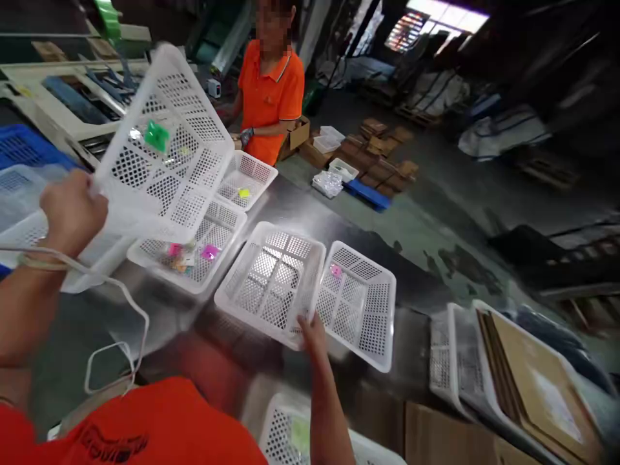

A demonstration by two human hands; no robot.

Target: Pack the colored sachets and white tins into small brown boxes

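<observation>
My left hand [75, 210] is closed on the rim of a white plastic basket [194, 174], which it holds up and tilted on the left. A small green packet [156, 135] lies inside that basket. On the metal table, my right hand [312, 332] grips the near right corner of a second white basket [271, 278], with no items visible in it. Touching its right side is another white basket [378, 303] with a small pink packet [336, 270]. Under the raised basket stands a white basket [227, 248] holding pink packets [210, 252] and other small pieces.
Farther back is a basket [268, 175] with a yellow packet [243, 193]. Across the table stands a person in an orange shirt [271, 90]. Baskets with flat cardboard [533, 368] sit at right. A white cable [138, 307] hangs near my left arm.
</observation>
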